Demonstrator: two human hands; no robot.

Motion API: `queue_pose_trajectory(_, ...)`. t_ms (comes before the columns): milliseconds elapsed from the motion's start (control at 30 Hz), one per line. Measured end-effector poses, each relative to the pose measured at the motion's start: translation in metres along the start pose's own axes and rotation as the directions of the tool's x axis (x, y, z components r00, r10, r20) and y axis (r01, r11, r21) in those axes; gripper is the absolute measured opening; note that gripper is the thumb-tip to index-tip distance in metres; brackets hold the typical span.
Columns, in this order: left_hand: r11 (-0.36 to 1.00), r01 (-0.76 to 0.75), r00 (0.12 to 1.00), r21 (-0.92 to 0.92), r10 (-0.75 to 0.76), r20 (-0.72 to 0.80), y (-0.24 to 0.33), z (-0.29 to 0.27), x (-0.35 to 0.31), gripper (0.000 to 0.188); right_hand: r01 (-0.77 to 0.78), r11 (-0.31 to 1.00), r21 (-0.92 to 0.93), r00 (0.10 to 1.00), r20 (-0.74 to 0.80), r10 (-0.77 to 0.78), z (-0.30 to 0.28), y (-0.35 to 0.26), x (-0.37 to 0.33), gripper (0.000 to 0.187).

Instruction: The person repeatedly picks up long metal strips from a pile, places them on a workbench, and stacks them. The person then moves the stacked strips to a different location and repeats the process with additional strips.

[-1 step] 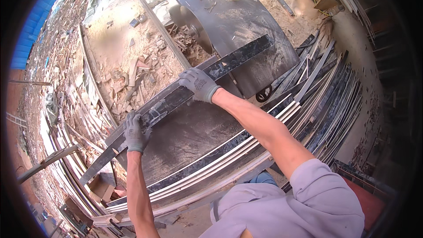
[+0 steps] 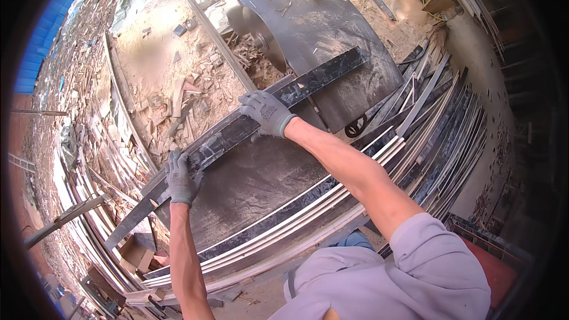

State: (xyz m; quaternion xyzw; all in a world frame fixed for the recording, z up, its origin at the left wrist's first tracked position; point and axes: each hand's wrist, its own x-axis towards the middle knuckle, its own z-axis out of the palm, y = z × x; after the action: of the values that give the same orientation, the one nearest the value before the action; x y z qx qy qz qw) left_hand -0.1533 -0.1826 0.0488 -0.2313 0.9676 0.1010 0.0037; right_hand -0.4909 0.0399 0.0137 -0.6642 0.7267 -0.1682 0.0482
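Note:
A long dark board strip (image 2: pixel 228 136) with pale smears lies slantwise across a dusty dark metal worktop (image 2: pixel 249 184). My left hand (image 2: pixel 182 178), in a grey glove, grips the strip toward its left end, fingers over the top and thumb on the near side. Farther right, my right hand (image 2: pixel 267 112), also gloved in grey, has its fingers bent over the strip's far edge. The strip's right end rests on the dark metal plate (image 2: pixel 332 41) beyond a narrow slot (image 2: pixel 317 111). Its left end sticks out past the worktop.
White-edged strips (image 2: pixel 296 216) lie along the worktop's near side. Many long offcuts (image 2: pixel 441 136) are heaped at the right. Sawdust and wood scraps (image 2: pixel 160 95) cover the ground beyond. A round machine part (image 2: pixel 252 26) and a long rail (image 2: pixel 210 29) stand behind the strip.
The strip and both my hands have shifted very slightly to the left; my grip looks the same.

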Motion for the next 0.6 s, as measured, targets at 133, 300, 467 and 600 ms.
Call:
queue_pose_trajectory(133, 0.996, 0.042, 0.999, -0.075, -0.039, 0.032, -0.015, 0.017, 0.017, 0.086, 0.025, 0.999, 0.021, 0.999, -0.044, -0.024, 0.016, 0.021, 0.013, 0.1)
queue_pose_trajectory(300, 0.992, 0.053, 0.998, -0.111, -0.049, 0.037, -0.017, 0.011, 0.033, 0.084, -0.003, 1.0, 0.023, 0.997, 0.078, 0.001, 0.014, 0.036, 0.026, 0.095)
queue_pose_trajectory(467, 0.988, 0.134, 0.985, -0.076, -0.124, 0.122, -0.004, 0.002, 0.047, 0.086, -0.007, 1.0, -0.004, 1.0, -0.018, 0.007, 0.007, 0.044, 0.024, 0.087)
queue_pose_trajectory(600, 0.996, 0.084, 0.991, -0.036, -0.08, 0.111, -0.007, -0.001, 0.054, 0.085, -0.023, 1.0, -0.009, 1.0, 0.018, 0.023, 0.007, 0.047, 0.029, 0.091)
